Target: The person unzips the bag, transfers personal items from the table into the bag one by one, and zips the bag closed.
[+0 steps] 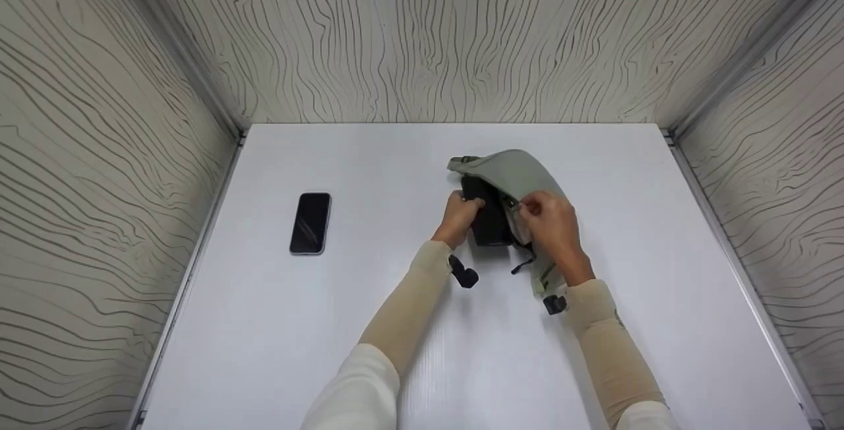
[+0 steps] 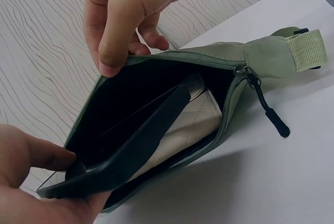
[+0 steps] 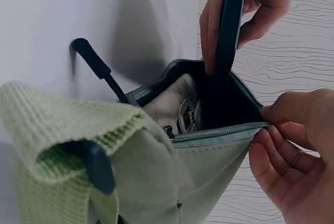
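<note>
A sage-green zip bag (image 1: 521, 169) with a webbing strap lies on the table, its mouth spread wide. My left hand (image 1: 459, 215) pinches a black flat rectangular object (image 2: 141, 138) between thumb and fingers; its far end is inside the bag. With thumb and fingertips, my right hand (image 3: 297, 151) grips the zipped rim of the bag opposite. Inside the bag sits a beige quilted purse or wallet (image 3: 167, 104) with a gold-coloured clasp, partly covered by the bag. The black zipper pull (image 2: 271, 112) hangs by one end of the opening.
A dark-screened smartphone (image 1: 310, 223) lies on the left part of the white table (image 1: 369, 166). Wood-grain patterned panels (image 1: 422, 41) stand behind and at both sides. A black wrist mount (image 1: 463, 273) sits below the left hand, another (image 1: 554, 303) by the right wrist.
</note>
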`<state>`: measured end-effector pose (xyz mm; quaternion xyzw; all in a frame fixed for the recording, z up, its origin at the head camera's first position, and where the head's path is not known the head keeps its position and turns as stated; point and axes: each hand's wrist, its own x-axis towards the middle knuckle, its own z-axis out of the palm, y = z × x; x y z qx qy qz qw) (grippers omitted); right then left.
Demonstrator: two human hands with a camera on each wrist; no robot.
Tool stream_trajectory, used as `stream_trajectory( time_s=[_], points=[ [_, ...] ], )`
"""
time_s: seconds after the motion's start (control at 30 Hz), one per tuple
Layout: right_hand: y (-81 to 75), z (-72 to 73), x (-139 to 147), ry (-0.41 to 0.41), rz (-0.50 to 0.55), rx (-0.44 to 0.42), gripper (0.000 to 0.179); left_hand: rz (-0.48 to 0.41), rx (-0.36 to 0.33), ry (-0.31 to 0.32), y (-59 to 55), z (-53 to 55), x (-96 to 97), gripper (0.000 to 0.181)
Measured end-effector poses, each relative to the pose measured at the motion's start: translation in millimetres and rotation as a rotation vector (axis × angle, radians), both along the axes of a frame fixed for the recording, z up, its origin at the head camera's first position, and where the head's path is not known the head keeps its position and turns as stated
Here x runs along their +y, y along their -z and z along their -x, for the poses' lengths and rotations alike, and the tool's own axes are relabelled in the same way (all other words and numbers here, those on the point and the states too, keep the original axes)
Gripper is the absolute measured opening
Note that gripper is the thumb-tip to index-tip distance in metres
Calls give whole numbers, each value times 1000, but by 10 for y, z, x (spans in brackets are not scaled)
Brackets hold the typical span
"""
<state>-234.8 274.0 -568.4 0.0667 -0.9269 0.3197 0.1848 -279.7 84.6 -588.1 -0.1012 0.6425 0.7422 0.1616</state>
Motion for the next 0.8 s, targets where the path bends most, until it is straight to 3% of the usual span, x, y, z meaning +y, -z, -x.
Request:
stream_trajectory(
  time_s=[0.4, 0.6, 0.8],
  points=[
    [-6, -4, -28, 6, 9, 0, 6, -53, -37, -3, -18, -17, 50, 44],
    [1, -1, -28, 6, 12, -12, 6, -62, -55, -34, 9, -10, 100, 41],
    [0, -9, -30, 9, 11, 4, 6, -121, -92, -39, 28, -8, 133, 47]
  ],
)
